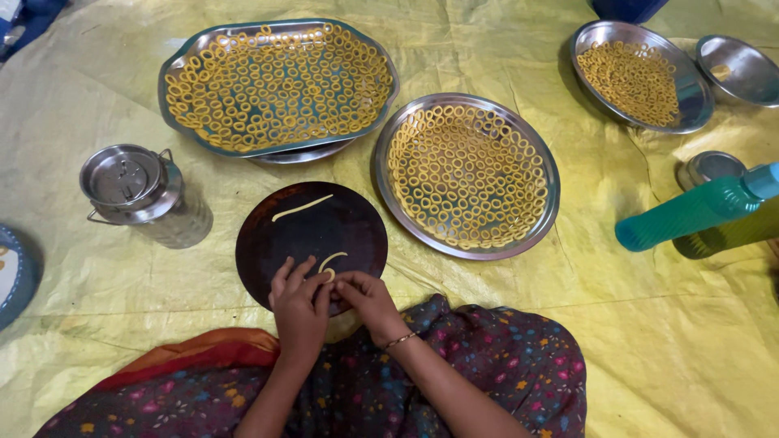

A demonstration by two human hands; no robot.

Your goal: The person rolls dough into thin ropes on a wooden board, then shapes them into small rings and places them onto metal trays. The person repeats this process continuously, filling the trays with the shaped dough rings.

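left hand (299,307): fingers pinched on the near end of a curved dough strip (331,261), thumb tip meeting the right hand's fingertips.
right hand (367,298): fingers pinched on the same end of the strip, thin bangle at the wrist.
curved dough strip: pale yellow, bent into a hook, lying on the near edge of the dark round board (312,240); near end between both hands' fingers (closed into a loop or not: cannot tell).
straight dough strip (302,208): lies loose on the far half of the board, well apart from the hands.
dark round board: flat on the yellow sheet (122,284), just in front of the person's lap.
round steel plate (466,175): just right of the board, filled with small dough rings in one layer.
rectangular steel tray (277,86): beyond the board, also full of rings, resting on another plate.
second round plate (639,75): far right, rings heaped on its left part.
steel lidded can (143,195): left of the board, lid on.
green plastic bottle (695,212): right edge, lying tilted, blue cap.
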